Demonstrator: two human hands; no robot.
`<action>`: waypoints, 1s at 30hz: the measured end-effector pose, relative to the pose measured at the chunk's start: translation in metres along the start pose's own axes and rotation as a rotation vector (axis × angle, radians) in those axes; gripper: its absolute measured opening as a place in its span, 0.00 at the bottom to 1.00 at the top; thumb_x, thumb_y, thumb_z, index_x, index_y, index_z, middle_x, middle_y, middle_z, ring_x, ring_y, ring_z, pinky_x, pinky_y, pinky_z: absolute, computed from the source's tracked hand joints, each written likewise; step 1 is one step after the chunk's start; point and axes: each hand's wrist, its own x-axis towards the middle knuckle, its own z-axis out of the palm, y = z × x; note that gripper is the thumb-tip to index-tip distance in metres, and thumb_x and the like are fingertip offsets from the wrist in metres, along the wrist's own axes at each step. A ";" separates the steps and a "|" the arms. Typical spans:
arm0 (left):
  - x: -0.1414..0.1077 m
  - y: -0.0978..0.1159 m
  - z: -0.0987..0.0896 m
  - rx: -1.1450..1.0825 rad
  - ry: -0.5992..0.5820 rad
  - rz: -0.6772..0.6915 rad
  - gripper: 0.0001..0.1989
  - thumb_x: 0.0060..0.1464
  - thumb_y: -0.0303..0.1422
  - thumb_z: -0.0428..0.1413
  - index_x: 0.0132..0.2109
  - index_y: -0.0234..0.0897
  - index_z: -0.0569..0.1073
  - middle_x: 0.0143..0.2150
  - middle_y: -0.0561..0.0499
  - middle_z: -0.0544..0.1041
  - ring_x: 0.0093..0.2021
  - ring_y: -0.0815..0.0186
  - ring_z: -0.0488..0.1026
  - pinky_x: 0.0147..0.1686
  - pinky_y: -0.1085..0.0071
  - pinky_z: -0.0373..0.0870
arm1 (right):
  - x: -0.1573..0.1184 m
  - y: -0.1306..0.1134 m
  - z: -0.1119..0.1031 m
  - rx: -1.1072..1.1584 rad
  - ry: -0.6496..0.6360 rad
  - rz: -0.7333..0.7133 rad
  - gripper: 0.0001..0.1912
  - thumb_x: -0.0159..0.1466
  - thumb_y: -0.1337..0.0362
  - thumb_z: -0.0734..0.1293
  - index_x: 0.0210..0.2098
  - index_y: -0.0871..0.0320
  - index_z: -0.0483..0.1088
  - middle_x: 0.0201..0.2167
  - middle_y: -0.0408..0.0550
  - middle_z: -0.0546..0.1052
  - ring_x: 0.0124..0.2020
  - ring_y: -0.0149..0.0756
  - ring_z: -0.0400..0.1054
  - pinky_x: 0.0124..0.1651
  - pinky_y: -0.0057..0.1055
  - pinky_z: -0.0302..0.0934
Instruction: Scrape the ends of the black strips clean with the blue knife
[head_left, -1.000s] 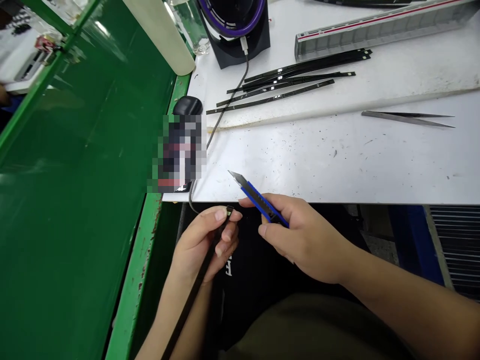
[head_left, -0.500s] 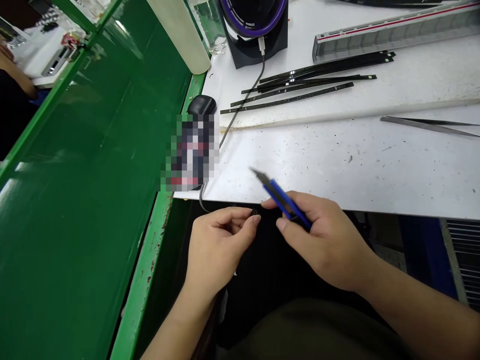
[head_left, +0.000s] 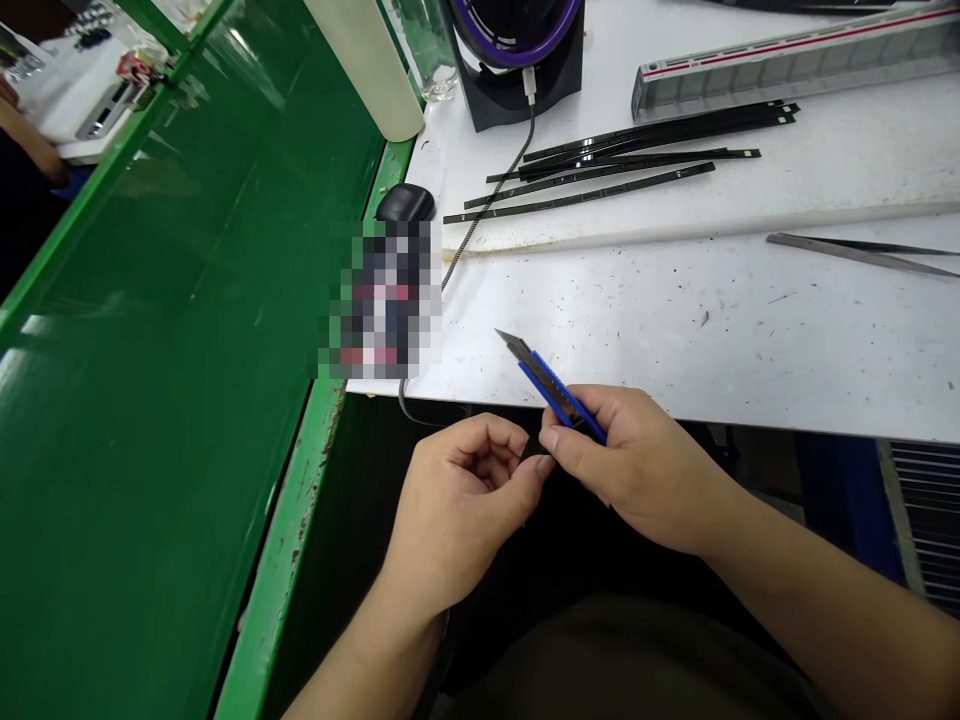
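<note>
Blue knife: utility knife [head_left: 553,386], light, stiff, right hand [head_left: 637,465] wrapped round handle.
Left hand [head_left: 457,505]: fingers curled, pinching something small and dark, can't tell what.
Blade: exposed, keep clear.

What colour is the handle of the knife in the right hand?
Blue, with a black slider, on the utility knife in the right hand; head view.

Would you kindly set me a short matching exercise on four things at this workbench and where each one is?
Things:
1. utility knife
2. tweezers
3. black strips
4. fan

Places:
A. lying alone at the right of the white table
B. standing at the far edge, cable plugged in
C. held in the right hand, blade out
D. heaped on the raised white board

Pairs: 1-C, 2-A, 3-D, 4-B
</note>
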 end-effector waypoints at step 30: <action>0.036 -0.034 -0.022 -0.452 -0.106 -0.318 0.11 0.48 0.37 0.62 0.34 0.32 0.79 0.18 0.56 0.66 0.13 0.78 0.54 0.11 0.81 0.47 | -0.002 0.017 -0.002 -1.026 0.172 -0.342 0.28 0.65 0.68 0.56 0.65 0.54 0.60 0.31 0.47 0.77 0.28 0.40 0.71 0.32 0.37 0.64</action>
